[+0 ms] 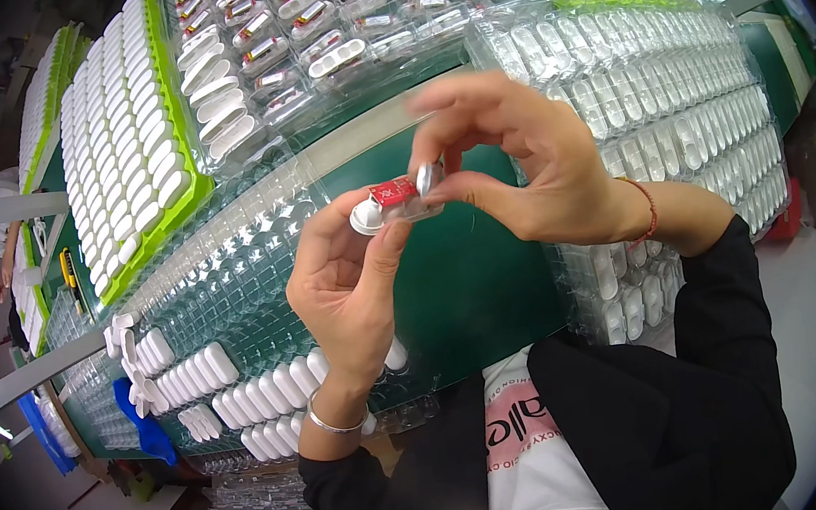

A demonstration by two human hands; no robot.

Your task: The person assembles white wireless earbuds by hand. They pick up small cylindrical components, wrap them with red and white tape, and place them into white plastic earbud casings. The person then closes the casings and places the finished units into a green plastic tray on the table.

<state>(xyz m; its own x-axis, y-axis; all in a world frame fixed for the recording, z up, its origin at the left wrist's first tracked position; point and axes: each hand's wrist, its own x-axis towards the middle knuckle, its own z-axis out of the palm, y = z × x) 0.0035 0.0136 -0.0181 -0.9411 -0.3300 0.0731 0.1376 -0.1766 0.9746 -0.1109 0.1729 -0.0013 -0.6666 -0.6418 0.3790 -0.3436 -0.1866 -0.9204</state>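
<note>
Pinch grips over flat dark-green tabletop (pixel 477 287)

L hand (pixel 336 285) pinched a white-and-red oblong plastic item (pixel 393 193) midair, prob. to steady it; R hand (pixel 545 179) pinched a shiny silver rounded piece (pixel 426 176) at its R end, prob. for control.

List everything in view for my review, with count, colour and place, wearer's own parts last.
small case: one, white and clear, red label, between the hands
silvery piece: one, silver, right fingertips
white oval pieces: many, white, on the left green tray
green tray: several, bright green, left and upper right
labelled cases: many, mostly white, top
clear trays: several, transparent, right, centre-left and top
white cases: many, white, lower left of table
cutter: one, yellow and black, left
blue item: one, blue, lower left
table: one, green, centre
co-worker: one, partly visible, far left
left hand: one, silver bangle, centre
right hand: one, red bracelet, centre-right
</note>
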